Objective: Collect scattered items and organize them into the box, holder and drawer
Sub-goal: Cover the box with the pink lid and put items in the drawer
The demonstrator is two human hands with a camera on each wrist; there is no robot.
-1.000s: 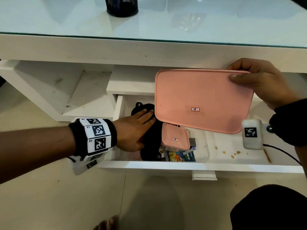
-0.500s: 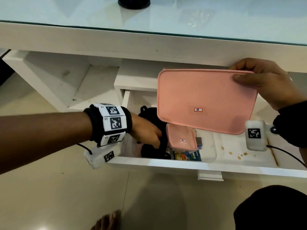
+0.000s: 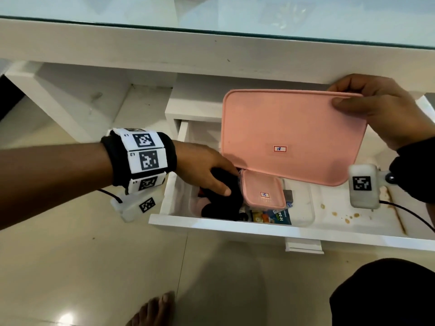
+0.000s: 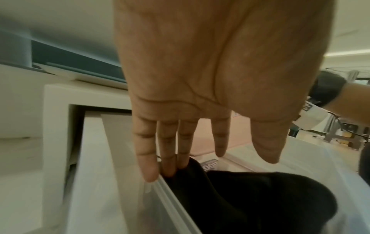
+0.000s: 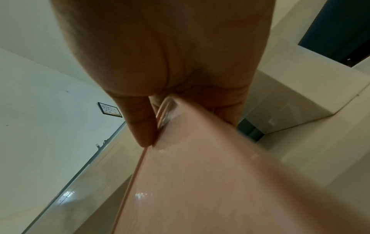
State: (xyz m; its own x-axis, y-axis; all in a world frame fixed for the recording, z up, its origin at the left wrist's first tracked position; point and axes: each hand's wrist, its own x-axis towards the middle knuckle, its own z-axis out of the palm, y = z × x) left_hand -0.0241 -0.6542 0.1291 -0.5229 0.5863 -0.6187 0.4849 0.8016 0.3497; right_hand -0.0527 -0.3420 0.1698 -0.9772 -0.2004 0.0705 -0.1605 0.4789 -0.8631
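Note:
A white drawer [image 3: 235,225] stands pulled out under the desk, with a clear plastic box [image 3: 308,208] inside it. In the box lie a black cloth item [image 3: 223,205], a small pink container [image 3: 263,191] and some colourful packets [image 3: 280,215]. My left hand [image 3: 221,182] presses the black cloth [image 4: 260,197] down with straight fingers [image 4: 148,166] at the box's rim [image 4: 176,197]. My right hand [image 3: 376,109] pinches the top right corner of the large pink lid [image 3: 294,137], tilted up above the box. The right wrist view shows thumb and fingers [image 5: 140,126] clamped on the lid's edge [image 5: 220,182].
The right part of the drawer floor [image 3: 341,212] is bare and stained. The drawer's handle [image 3: 303,245] juts toward me. An open shelf bay [image 3: 82,97] lies to the left, the glass desktop [image 3: 211,10] above. My bare foot [image 3: 153,311] and knee [image 3: 388,295] are on the tiled floor.
My left hand has slid further into the box and pushed the black cloth down and toward the front. The pink lid stays held up in my right hand.

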